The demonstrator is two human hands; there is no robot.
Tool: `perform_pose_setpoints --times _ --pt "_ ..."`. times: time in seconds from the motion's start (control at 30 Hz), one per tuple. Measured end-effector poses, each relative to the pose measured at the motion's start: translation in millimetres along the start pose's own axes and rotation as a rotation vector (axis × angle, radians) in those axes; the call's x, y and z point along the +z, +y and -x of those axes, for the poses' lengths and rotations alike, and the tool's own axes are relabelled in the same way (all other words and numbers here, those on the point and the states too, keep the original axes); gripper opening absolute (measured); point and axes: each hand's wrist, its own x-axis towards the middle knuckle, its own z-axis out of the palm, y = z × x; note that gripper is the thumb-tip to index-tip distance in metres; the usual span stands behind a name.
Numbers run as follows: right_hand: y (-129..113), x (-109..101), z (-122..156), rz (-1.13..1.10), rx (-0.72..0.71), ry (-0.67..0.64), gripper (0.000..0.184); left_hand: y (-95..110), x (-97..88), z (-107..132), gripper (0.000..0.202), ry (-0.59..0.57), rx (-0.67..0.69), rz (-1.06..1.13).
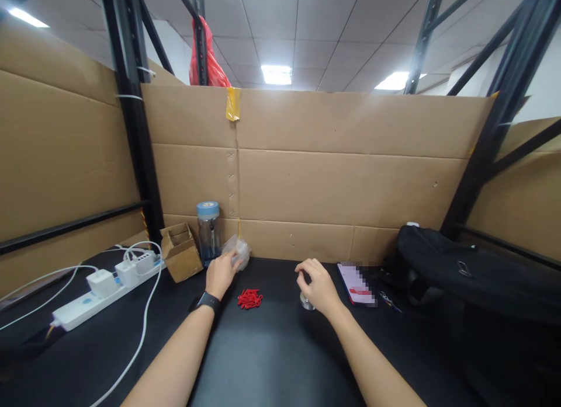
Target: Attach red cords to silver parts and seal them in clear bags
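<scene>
My left hand (220, 275), with a dark band on its wrist, reaches to a crumpled clear plastic bag (242, 254) near the back wall. Its fingers are closed on the bag's near side. On the black table just right of that hand lies a small pile of red, thin short pieces (249, 298), whose kind I cannot make out. My right hand (316, 284) hovers over a small clear round object (306, 302), partly hidden beneath it. The thumb and forefinger are curled toward each other in a pinch; whatever may be between them is too small to tell.
At the left are a white power strip (107, 293) with plugs and cables, an opened cardboard box (180, 253) and a blue-lidded bottle (209, 235). A phone (353, 284), a pen (390, 302) and a black bag (473, 278) lie right. Cardboard walls (307, 191) enclose the table.
</scene>
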Motion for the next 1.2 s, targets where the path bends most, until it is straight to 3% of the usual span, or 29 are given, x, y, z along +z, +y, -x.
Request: perform_pose_setpoints --times 0.1,0.2,0.3,0.37,0.43,0.53,0.63,0.9,1.2 --pt "12.9 -7.9 -0.2 0.006 0.072 -0.123 0.016 1.8 -2.5 0.7 0.036 -0.014 0.027 -0.03" --pt "32.2 -15.8 2.6 -0.002 0.191 -0.257 0.02 10.4 -9.6 2.7 0.039 0.048 0.08 -0.048" --pt "49.9 -18.5 9.0 0.004 0.291 -0.409 0.041 27.6 -18.7 6.5 0.036 0.113 0.118 -0.009" --pt "54.3 -15.6 13.5 -0.014 0.292 -0.511 0.058 42.4 -22.3 11.4 0.032 0.056 0.176 0.072" --pt "50.5 -8.8 16.4 -0.032 0.267 -0.574 0.067 57.5 -21.4 19.0 0.032 -0.075 0.29 0.17" --pt "34.9 5.2 18.0 0.029 0.246 -0.627 0.078 75.3 -12.0 33.0 0.042 -0.284 0.456 0.216" --pt "19.7 17.9 18.8 0.119 0.243 -0.672 0.083 82.2 1.0 42.8 0.048 -0.389 0.474 0.16" --pt "15.1 33.4 26.6 0.237 0.276 -0.627 0.078 72.3 19.3 41.3 0.055 -0.495 0.369 0.12" --pt "12.6 34.5 25.6 0.263 0.319 -0.657 0.074 74.1 21.9 44.2 0.055 -0.495 0.373 0.096"
